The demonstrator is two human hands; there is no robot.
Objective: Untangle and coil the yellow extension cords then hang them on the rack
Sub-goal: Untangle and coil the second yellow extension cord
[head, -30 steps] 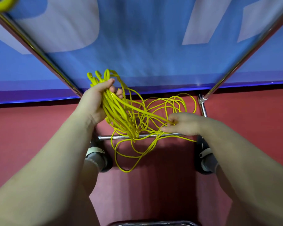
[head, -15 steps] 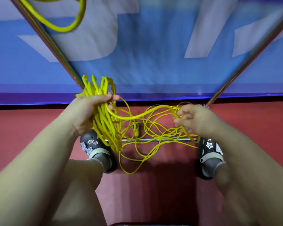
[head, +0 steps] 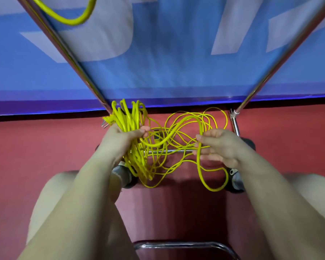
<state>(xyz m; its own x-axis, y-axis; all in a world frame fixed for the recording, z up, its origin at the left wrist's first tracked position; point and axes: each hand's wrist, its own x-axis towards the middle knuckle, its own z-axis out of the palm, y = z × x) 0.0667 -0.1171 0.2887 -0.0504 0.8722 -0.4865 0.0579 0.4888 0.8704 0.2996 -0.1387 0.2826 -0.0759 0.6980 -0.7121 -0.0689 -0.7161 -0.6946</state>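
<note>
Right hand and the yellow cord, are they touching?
Touching. The head view shows the right hand with its fingers pinching a strand of the cord.
</note>
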